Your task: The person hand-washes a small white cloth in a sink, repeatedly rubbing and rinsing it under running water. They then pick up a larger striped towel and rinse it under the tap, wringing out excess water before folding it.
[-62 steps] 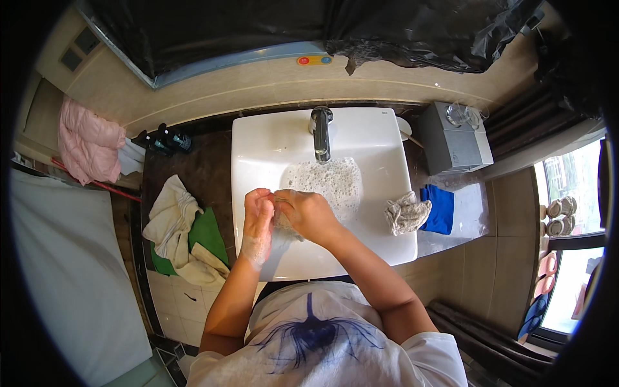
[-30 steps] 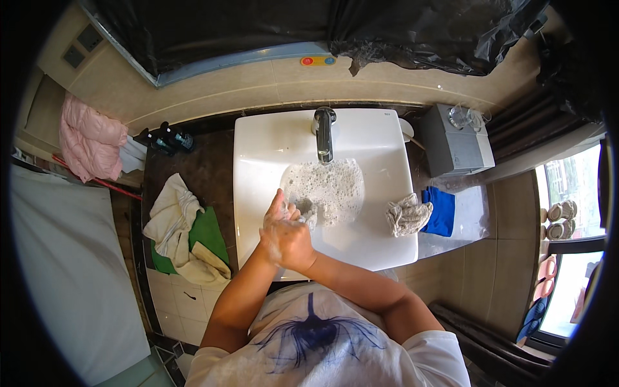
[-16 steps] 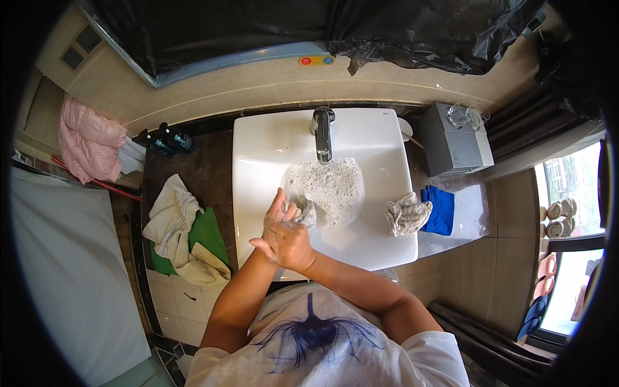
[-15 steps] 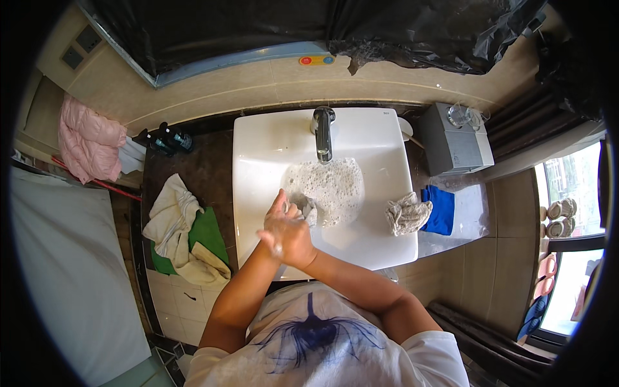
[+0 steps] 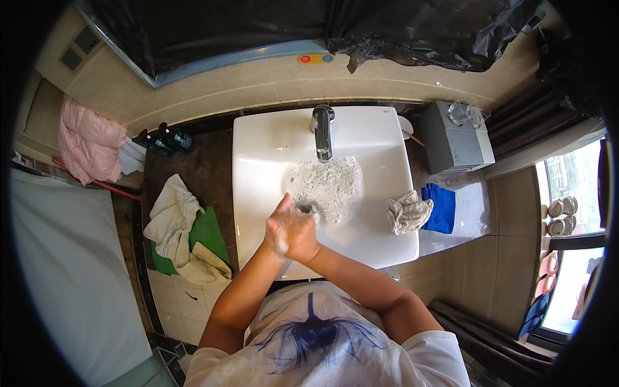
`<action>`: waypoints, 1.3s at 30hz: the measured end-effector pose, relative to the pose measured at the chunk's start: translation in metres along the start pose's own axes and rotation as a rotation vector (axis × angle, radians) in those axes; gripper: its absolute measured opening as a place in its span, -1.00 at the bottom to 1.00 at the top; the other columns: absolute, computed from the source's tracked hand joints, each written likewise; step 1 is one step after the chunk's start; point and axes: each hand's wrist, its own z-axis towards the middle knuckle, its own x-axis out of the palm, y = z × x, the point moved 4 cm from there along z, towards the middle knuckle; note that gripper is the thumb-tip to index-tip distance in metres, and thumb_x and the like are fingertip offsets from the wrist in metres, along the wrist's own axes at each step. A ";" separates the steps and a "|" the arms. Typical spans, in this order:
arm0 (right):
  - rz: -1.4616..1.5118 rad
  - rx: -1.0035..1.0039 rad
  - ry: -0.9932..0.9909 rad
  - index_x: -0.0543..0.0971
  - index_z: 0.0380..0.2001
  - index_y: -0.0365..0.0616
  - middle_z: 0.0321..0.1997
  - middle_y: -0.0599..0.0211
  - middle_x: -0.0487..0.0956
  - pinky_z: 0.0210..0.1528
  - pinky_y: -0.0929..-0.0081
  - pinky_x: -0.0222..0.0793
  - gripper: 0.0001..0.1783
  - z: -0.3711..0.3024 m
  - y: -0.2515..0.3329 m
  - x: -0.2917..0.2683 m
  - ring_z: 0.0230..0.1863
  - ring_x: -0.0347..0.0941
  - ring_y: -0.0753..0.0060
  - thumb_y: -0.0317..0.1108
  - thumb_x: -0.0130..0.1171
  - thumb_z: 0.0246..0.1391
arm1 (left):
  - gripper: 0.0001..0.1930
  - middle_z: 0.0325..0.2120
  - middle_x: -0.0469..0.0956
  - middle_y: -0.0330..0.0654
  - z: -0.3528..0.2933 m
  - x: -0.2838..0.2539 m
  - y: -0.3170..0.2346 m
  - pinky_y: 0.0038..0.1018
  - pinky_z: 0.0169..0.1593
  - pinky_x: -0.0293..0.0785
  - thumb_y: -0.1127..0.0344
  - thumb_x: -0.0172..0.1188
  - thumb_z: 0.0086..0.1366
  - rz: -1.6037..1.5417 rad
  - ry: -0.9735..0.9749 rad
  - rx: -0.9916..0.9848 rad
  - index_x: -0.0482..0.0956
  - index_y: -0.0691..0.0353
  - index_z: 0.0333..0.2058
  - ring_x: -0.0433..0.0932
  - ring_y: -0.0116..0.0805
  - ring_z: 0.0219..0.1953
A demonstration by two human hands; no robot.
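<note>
Over the near left part of the white washbasin (image 5: 380,138), my two hands are pressed together. My left hand (image 5: 279,211) and my right hand (image 5: 300,237) are closed around a wet, greyish-white piece of cloth (image 5: 313,213), of which only a bunched end shows beyond the fingers. White lather clings to the skin near my wrists. Foamy water (image 5: 332,184) lies in the bowl just past my hands. Most of the cloth is hidden by the hands, so its kind is unclear.
A black tap (image 5: 324,135) stands at the back. On the right rim lies a crumpled greyish cloth (image 5: 407,213) beside a folded blue cloth (image 5: 440,208). To the left are cream cloths (image 5: 171,216), a green cloth (image 5: 209,238) and dark bottles (image 5: 175,138). A grey box (image 5: 456,145) stands back right.
My hands have shifted slightly, rubbing against each other; the left fingers and thumb are drawn in closer. The cloth stays between them, and the other things are unmoved.
</note>
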 end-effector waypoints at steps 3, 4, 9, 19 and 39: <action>-0.128 0.196 0.073 0.41 -0.67 -0.16 -0.70 0.10 0.42 -0.61 0.19 0.28 -0.67 0.009 -0.041 -0.004 -0.66 0.40 -0.02 -0.23 0.18 0.04 | -0.59 -0.27 0.47 -0.38 0.002 0.053 -0.012 -0.47 -0.04 0.40 -0.08 0.12 0.33 0.081 -0.292 -0.250 0.49 0.15 -0.10 0.46 -0.52 -0.17; -0.146 0.259 0.130 0.43 -0.64 -0.16 -0.69 0.10 0.44 -0.59 0.18 0.30 -0.64 0.012 -0.046 -0.007 -0.65 0.41 -0.04 -0.15 0.16 0.07 | -0.60 -0.27 0.48 -0.38 0.004 0.057 -0.015 -0.49 -0.04 0.40 -0.07 0.12 0.33 0.145 -0.280 -0.252 0.49 0.14 -0.11 0.46 -0.53 -0.18; 0.071 0.446 0.584 0.54 -0.51 -0.18 -0.64 0.08 0.52 -0.49 0.23 0.35 -0.53 0.023 -0.052 -0.026 -0.62 0.44 0.06 0.07 0.23 0.01 | -0.70 -0.42 0.41 -0.42 0.013 0.050 -0.052 -0.58 -0.20 0.33 0.00 0.16 0.33 0.441 -0.243 -0.115 0.47 0.12 -0.33 0.38 -0.59 -0.33; 1.025 1.005 0.240 0.54 -0.37 -0.17 -0.42 0.46 0.49 -0.34 0.58 0.31 -0.80 0.044 -0.038 -0.064 -0.40 0.34 0.64 -0.24 0.18 0.19 | -0.74 -0.46 0.43 -0.38 0.002 0.019 -0.069 -0.58 -0.20 0.32 0.20 0.36 0.19 0.961 0.196 -0.111 0.52 0.23 -0.33 0.38 -0.57 -0.34; -0.264 0.417 0.070 0.48 -0.60 -0.10 -0.49 0.13 0.53 -0.55 0.13 0.36 -0.75 -0.003 -0.062 0.005 -0.61 0.46 0.01 -0.25 0.13 0.11 | -0.50 -0.08 0.44 -0.32 0.003 0.047 0.011 -0.40 0.12 0.35 -0.10 -0.17 0.44 -0.064 -0.257 -0.223 0.31 0.08 0.19 0.41 -0.41 0.01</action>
